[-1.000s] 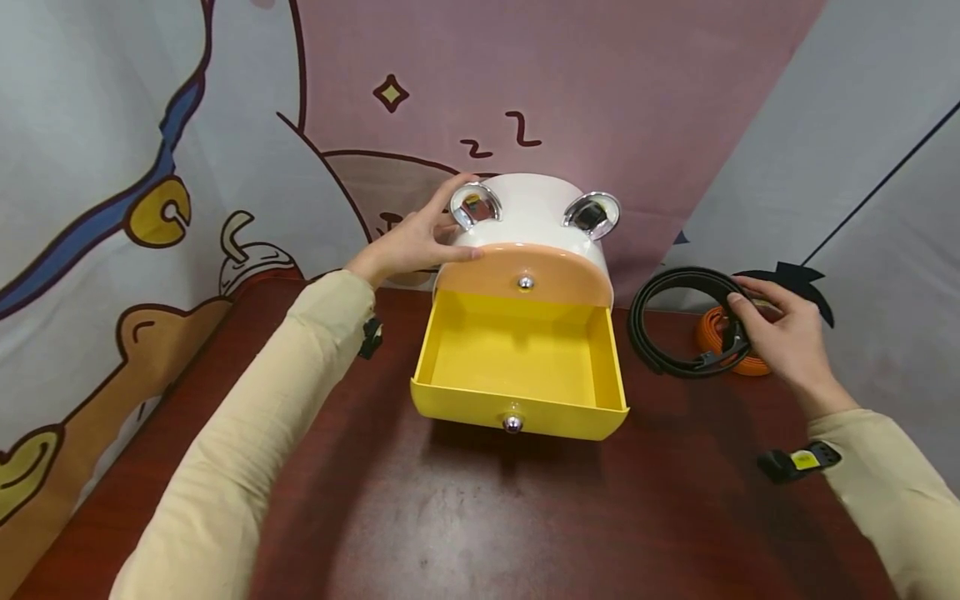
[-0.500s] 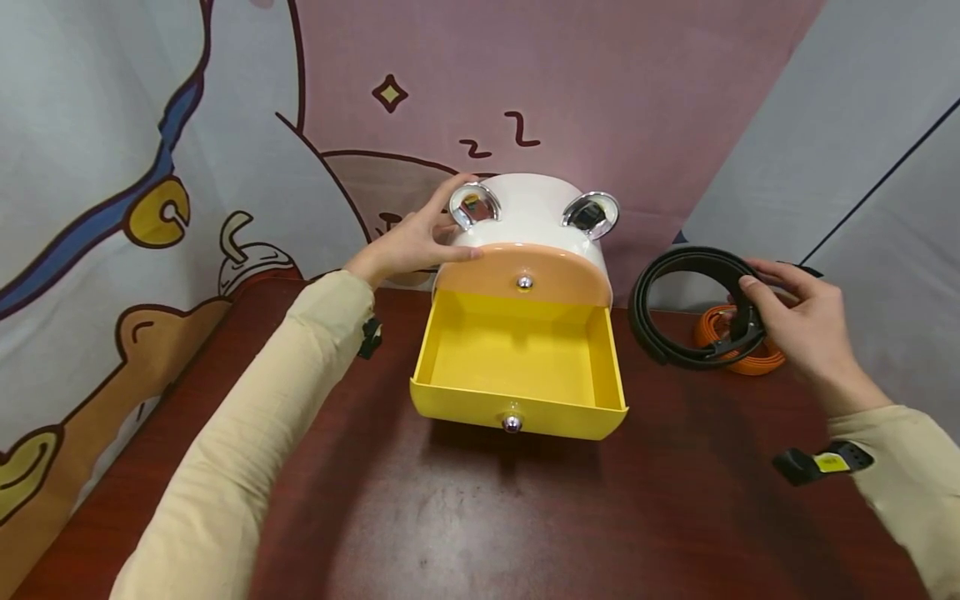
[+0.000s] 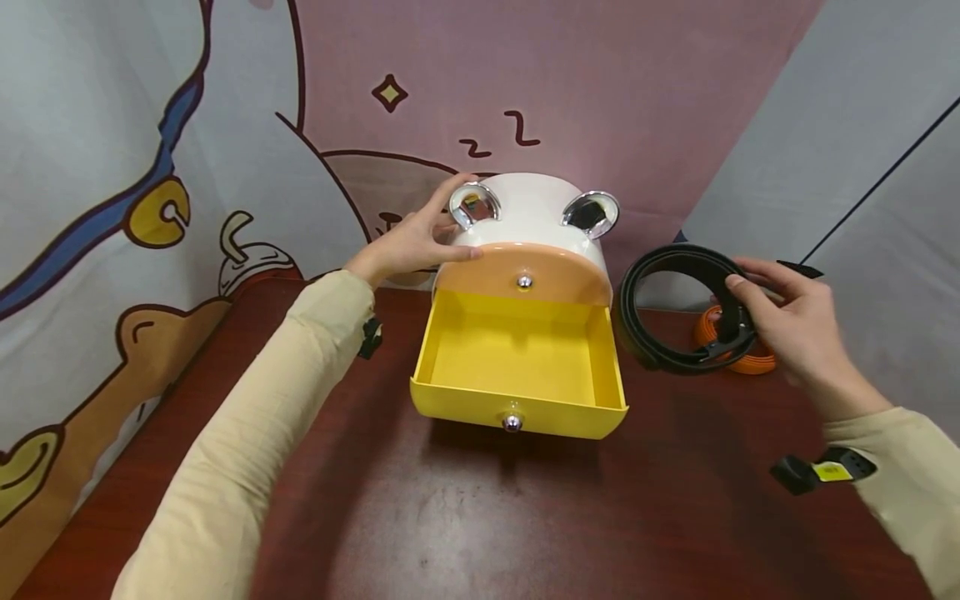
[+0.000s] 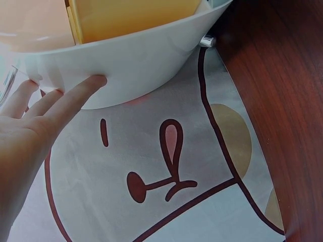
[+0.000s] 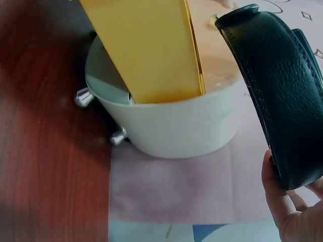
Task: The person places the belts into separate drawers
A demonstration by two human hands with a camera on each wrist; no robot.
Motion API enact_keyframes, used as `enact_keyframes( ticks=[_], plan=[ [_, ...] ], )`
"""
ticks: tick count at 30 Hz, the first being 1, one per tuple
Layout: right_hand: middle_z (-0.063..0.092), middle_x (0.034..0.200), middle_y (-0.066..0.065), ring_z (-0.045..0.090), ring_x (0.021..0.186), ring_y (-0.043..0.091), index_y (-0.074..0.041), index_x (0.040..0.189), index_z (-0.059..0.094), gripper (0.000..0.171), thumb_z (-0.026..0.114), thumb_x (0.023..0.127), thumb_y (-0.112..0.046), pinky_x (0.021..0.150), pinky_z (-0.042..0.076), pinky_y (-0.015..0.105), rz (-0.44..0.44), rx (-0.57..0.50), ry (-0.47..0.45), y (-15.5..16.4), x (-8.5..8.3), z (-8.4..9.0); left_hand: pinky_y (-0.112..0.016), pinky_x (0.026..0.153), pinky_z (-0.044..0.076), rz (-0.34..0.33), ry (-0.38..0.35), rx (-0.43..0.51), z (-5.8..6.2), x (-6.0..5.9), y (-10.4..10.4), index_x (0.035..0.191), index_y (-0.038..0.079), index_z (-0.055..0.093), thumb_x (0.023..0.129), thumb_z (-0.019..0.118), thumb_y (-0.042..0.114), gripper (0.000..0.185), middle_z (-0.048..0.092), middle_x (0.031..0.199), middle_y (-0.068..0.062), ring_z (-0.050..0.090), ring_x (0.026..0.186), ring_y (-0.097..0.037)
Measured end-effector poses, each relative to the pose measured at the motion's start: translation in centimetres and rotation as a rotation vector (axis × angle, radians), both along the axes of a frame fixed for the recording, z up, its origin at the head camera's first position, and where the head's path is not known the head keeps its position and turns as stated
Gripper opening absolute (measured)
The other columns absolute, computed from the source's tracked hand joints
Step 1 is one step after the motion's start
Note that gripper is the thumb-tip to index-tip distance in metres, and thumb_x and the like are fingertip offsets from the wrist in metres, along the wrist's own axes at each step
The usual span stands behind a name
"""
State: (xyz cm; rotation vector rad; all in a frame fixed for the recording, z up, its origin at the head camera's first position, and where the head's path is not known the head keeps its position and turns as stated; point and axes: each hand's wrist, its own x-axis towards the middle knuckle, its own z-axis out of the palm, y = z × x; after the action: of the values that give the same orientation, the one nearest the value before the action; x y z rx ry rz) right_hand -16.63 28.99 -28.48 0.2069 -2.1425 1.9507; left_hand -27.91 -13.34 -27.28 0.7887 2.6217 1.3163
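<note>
A small white cabinet (image 3: 532, 200) with two shiny ear shapes stands against the backdrop. Its lower yellow drawer (image 3: 457, 404) is pulled out and bare inside, while the peach upper drawer (image 3: 566, 279) is closed. My left hand (image 3: 408, 242) rests on the cabinet's left side, thumb at the front edge and fingers straight along the wall. Right of the drawer, my right hand (image 3: 798, 317) pinches a coiled dark leather belt (image 3: 708, 262) by its right side, held above the table. In the right wrist view, the belt (image 5: 280, 85) appears close up with stitched edges.
An orange coiled belt (image 3: 756, 365) lies on the table behind the dark one, partly hidden by it. The reddish-brown table (image 3: 480, 517) extends in front of the cabinet. A cartoon-printed cloth (image 3: 600, 92) hangs behind.
The right hand has lifted the dark belt slightly, first shifting right, then back left towards the drawer. The left hand and cabinet have stayed put.
</note>
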Motion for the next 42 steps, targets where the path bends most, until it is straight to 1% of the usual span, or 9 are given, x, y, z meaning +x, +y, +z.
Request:
enact_keyframes(
  ticks=[5, 8, 12, 17, 22, 31, 35, 37, 42],
  plan=[
    [0.071, 0.088, -0.002, 0.069, 0.063, 0.016, -0.011, 0.119, 0.065, 0.024, 0.061, 0.095, -0.01, 0.046, 0.052, 0.025, 0.028, 0.048, -0.012, -0.8, 0.2, -0.3, -0.053, 0.104, 0.034, 0.0, 0.0, -0.002, 0.0, 0.0, 0.1, 0.153, 0.042, 0.006, 0.083, 0.077, 0.037, 0.1, 0.033, 0.152, -0.005, 0.039, 0.134, -0.027],
    [0.069, 0.096, -0.002, 0.07, 0.064, 0.016, -0.008, 0.121, 0.063, 0.026, 0.061, 0.096, -0.01, 0.049, 0.053, 0.025, 0.043, 0.059, -0.006, -1.4, 0.3, -0.5, -0.054, 0.103, 0.034, -0.001, -0.003, -0.007, 0.0, 0.0, 0.1, 0.152, 0.044, 0.006, 0.083, 0.077, 0.036, 0.1, 0.034, 0.152, -0.005, 0.038, 0.135, -0.027],
    [0.066, 0.099, -0.001, 0.07, 0.064, 0.016, -0.003, 0.124, 0.061, 0.029, 0.06, 0.096, -0.01, 0.055, 0.054, 0.025, 0.054, 0.078, 0.008, -2.2, 0.3, -0.8, -0.054, 0.103, 0.034, -0.002, -0.009, -0.012, 0.0, 0.0, 0.1, 0.152, 0.046, 0.005, 0.083, 0.077, 0.035, 0.1, 0.033, 0.153, -0.006, 0.038, 0.135, -0.027],
    [0.067, 0.099, -0.001, 0.07, 0.064, 0.016, 0.001, 0.127, 0.058, 0.033, 0.06, 0.097, -0.012, 0.056, 0.054, 0.025, 0.053, 0.123, 0.015, -3.2, 0.4, -1.1, -0.053, 0.103, 0.035, 0.003, -0.002, -0.018, 0.1, 0.0, 0.1, 0.151, 0.046, 0.006, 0.083, 0.077, 0.036, 0.1, 0.034, 0.152, -0.007, 0.039, 0.134, -0.027],
    [0.066, 0.098, 0.001, 0.07, 0.064, 0.017, 0.002, 0.127, 0.058, 0.033, 0.059, 0.097, -0.013, 0.055, 0.054, 0.026, 0.067, 0.136, 0.016, -3.9, 0.6, -1.3, -0.052, 0.103, 0.035, 0.003, 0.002, -0.018, 0.1, 0.0, 0.1, 0.152, 0.045, 0.006, 0.082, 0.078, 0.038, 0.1, 0.035, 0.152, -0.009, 0.039, 0.134, -0.027],
    [0.067, 0.094, -0.003, 0.07, 0.066, 0.016, 0.006, 0.13, 0.053, 0.038, 0.055, 0.1, -0.016, 0.057, 0.055, 0.028, 0.084, 0.255, 0.015, -4.9, 0.6, -1.6, -0.051, 0.103, 0.036, -0.009, 0.01, -0.002, 0.1, 0.0, 0.2, 0.152, 0.044, 0.007, 0.083, 0.078, 0.036, 0.099, 0.034, 0.152, -0.004, 0.04, 0.134, -0.027],
    [0.07, 0.091, -0.001, 0.07, 0.067, 0.016, 0.007, 0.131, 0.052, 0.038, 0.055, 0.099, -0.014, 0.059, 0.055, 0.028, 0.126, 0.226, 0.008, -5.3, 0.5, -1.9, -0.052, 0.103, 0.035, -0.016, 0.008, 0.009, 0.0, 0.0, 0.2, 0.152, 0.042, 0.006, 0.083, 0.077, 0.032, 0.099, 0.035, 0.152, -0.004, 0.039, 0.134, -0.028],
    [0.07, 0.092, 0.0, 0.07, 0.067, 0.017, 0.007, 0.131, 0.052, 0.037, 0.056, 0.099, -0.012, 0.059, 0.055, 0.029, 0.148, 0.184, -0.002, -5.6, 0.4, -2.0, -0.052, 0.104, 0.034, -0.016, -0.003, 0.013, 0.1, 0.1, 0.2, 0.153, 0.04, 0.005, 0.084, 0.077, 0.029, 0.1, 0.034, 0.152, -0.005, 0.038, 0.135, -0.029],
    [0.07, 0.094, 0.002, 0.07, 0.066, 0.019, 0.006, 0.128, 0.054, 0.035, 0.058, 0.098, -0.011, 0.058, 0.055, 0.031, 0.18, 0.133, -0.009, -6.3, 0.4, -2.2, -0.053, 0.105, 0.032, -0.013, -0.035, 0.01, 1.9, 2.0, 0.6, 0.155, 0.028, 0.005, 0.087, 0.074, 0.02, 0.098, 0.032, 0.152, -0.012, 0.036, 0.136, -0.033]
  ],
)
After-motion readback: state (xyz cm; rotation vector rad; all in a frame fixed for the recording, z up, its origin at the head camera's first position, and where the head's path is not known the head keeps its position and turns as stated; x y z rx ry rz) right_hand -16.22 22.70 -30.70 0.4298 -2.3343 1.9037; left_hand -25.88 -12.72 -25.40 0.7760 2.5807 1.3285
